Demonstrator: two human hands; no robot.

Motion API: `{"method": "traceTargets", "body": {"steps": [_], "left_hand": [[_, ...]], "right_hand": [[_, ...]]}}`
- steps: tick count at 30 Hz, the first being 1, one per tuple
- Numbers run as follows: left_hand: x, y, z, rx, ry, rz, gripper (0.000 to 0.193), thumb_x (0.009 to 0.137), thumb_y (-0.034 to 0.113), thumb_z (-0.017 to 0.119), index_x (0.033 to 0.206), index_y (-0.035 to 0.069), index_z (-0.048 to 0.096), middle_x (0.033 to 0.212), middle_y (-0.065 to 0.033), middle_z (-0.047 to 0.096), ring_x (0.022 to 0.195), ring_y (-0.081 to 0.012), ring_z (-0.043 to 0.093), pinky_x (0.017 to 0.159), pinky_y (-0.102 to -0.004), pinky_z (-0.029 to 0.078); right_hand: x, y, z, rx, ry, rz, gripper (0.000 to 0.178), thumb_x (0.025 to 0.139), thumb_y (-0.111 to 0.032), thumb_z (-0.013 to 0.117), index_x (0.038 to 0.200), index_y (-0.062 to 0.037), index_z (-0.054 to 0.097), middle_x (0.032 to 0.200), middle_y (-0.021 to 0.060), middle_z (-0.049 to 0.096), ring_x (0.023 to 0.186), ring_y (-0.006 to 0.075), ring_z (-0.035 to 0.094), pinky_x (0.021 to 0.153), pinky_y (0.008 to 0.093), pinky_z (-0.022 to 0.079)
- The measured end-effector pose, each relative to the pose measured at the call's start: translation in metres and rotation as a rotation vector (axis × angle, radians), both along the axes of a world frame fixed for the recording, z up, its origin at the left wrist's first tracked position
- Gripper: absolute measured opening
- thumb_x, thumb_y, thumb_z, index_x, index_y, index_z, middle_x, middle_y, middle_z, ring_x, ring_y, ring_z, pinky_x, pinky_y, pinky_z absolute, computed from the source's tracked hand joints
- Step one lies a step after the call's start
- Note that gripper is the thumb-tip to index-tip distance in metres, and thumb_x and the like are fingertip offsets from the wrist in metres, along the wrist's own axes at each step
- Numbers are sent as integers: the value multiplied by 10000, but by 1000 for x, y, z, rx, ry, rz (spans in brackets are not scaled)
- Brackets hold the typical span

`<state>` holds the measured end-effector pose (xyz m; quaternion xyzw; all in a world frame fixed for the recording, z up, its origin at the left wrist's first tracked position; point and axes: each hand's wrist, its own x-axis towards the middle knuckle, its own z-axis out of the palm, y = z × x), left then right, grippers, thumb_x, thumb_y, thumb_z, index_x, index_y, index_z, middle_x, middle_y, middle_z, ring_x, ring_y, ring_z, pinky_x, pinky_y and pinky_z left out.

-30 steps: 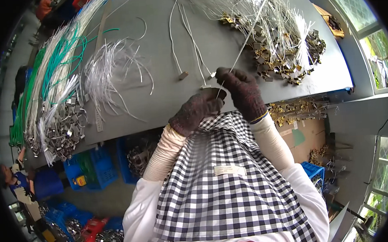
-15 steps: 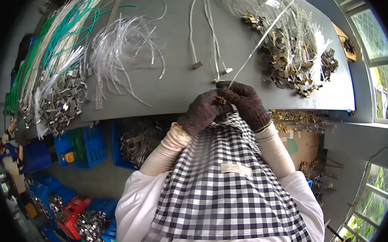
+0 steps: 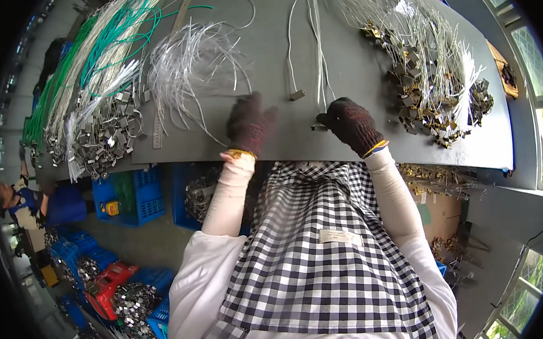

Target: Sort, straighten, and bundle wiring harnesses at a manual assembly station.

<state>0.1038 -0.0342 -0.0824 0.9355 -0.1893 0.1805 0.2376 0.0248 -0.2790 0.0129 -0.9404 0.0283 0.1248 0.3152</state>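
Observation:
My right hand (image 3: 350, 127), in a dark knitted glove, is at the table's near middle with its fingers closed on a small metal block (image 3: 320, 128) at the end of a wire. Thin pale wires (image 3: 319, 50) run away from it over the table, largely side by side. Just left of them lies another wire with a grey metal block (image 3: 297, 95). My left hand (image 3: 249, 126), gloved too, hovers blurred beside a loose tangle of clear wires (image 3: 186, 69); its fingers are smeared, so I cannot tell whether it holds anything.
At the left lie green and white wires (image 3: 117, 36) and a heap of wires with silver blocks (image 3: 107, 132), beside a ruler (image 3: 157, 129). A heap with brass-coloured blocks (image 3: 427, 100) covers the right. Blue crates (image 3: 135, 201) stand below the grey table (image 3: 270, 142). Another person (image 3: 24, 201) is far left.
My hands, together at the near edge before, have parted. The left moved left toward the clear wires; the right brought the wire's block onto the table beside the other wires.

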Motion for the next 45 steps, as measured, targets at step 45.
{"method": "traceTargets", "body": {"steps": [45], "left_hand": [[116,-327,41,-266,497,-341,273,847,309,694,888,39,715,760,-82,673,668,-209,635,658,-368,501]], "right_hand": [[-173,-166,-4,1335,-540,-974,137,930,-81,637,1040,-1,618,909,129,697,744,203,691,656,319,573]]}}
